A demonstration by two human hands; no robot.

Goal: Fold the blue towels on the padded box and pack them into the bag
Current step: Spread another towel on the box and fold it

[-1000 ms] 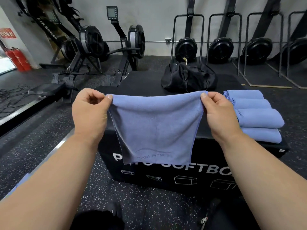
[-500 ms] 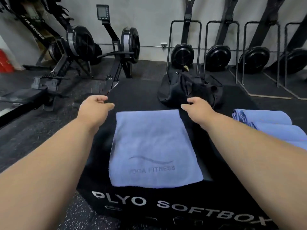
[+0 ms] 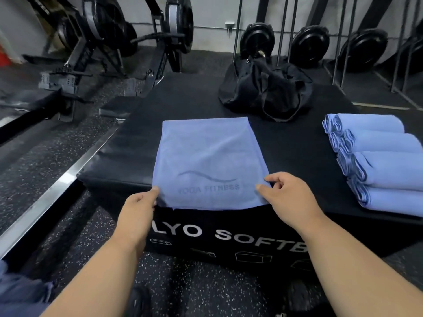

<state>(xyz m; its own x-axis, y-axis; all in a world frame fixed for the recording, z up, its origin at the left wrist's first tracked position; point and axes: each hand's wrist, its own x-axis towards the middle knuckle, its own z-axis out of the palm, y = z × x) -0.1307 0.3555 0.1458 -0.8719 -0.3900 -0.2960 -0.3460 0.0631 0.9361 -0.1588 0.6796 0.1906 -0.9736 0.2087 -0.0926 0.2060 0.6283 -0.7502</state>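
While the near edge of the blue towel [image 3: 207, 161] hangs slightly over the front of the padded box [image 3: 128, 143], its two near corners are held by the hands. The near left corner is pinched by the left hand [image 3: 139, 209], with the thumb laid on top of the cloth and the other fingers hidden beneath it. The near right corner is pinched by the right hand [image 3: 286, 197], whose curled fingers [image 3: 271, 179] are set on the towel's right edge. Ahead of the fingers, the towel is spread flat on the box's top surface, with a wave logo and the words "YOGA FITNESS" facing up. To the right of the right hand, well apart from the spread towel, four rolled towels [image 3: 377, 161] are lined up side by side on the same surface. Farther ahead of the fingers, at the far side of the box, a black bag [image 3: 265, 90] is slumped. Beyond it, exercise machines [image 3: 142, 33] are seen on the floor against the wall.
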